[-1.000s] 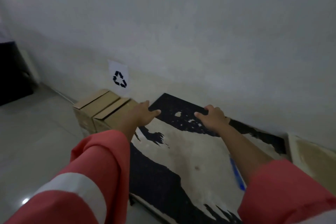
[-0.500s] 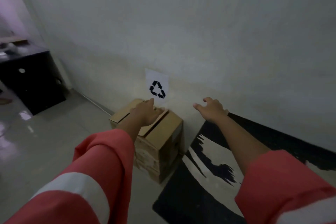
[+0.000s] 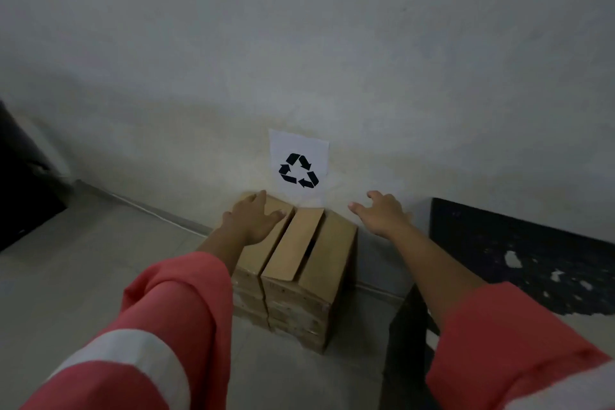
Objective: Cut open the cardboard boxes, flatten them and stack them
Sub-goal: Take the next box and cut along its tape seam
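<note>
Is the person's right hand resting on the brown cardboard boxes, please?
No, the right hand hovers open beside the brown cardboard boxes.

Two brown cardboard boxes [image 3: 309,243], unflattened, touching side by side on floor [image 3: 100,276] against wall [image 3: 299,43].

You've got boxes [image 3: 332,243] of matt brown cardboard; sign [image 3: 298,145], white paper with black print; wall [image 3: 299,43] matt, stained; floor [image 3: 83,276] smooth, slightly glossy; your sleeves [image 3: 179,303], pink cloth.

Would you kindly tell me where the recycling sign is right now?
In the head view, the recycling sign is on the wall near centre, just above the cardboard boxes on which the left hand rests, and left of the right hand.
</note>
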